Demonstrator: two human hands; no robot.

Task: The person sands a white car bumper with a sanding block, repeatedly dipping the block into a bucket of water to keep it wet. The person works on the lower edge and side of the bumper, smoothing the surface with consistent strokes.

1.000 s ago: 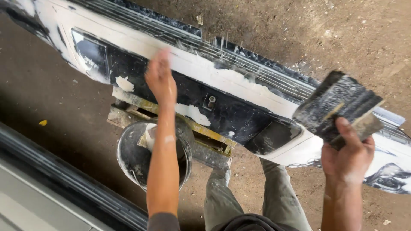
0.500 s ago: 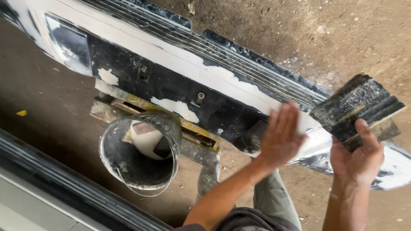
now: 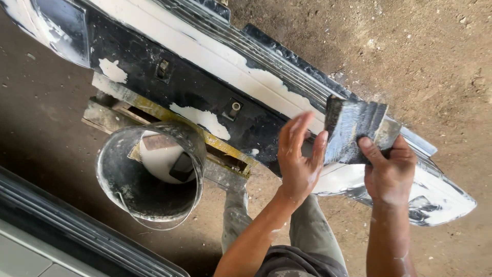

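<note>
Bare, dusty dirt ground (image 3: 420,56) fills the background, brown and scattered with small stones. Across it, running from the upper left to the lower right, lies a long black car bumper (image 3: 169,87), streaked and patched with white filler along its ridges and around two small square holes. Part of it rests on a low stand of yellowed, worn wooden boards (image 3: 154,110). Just beside the stand sits a dirty metal bucket (image 3: 154,174), its mouth turned toward the camera, with a pool of white filler and a dark scraper at the bottom.

The right hand (image 3: 390,172) grips a stack of wide, flat putty blades (image 3: 356,131), dark and smeared, the thumb pressed on the near face and the fingers wrapped behind. The blades are held up over the right end of the bumper. The left hand (image 3: 300,156) is open, fingers spread and dusted white, holding nothing; its fingertips are at the left edge of the blades, though real contact cannot be made out. Below the arms show grey trousers (image 3: 312,231) and a dark shirt.
</note>
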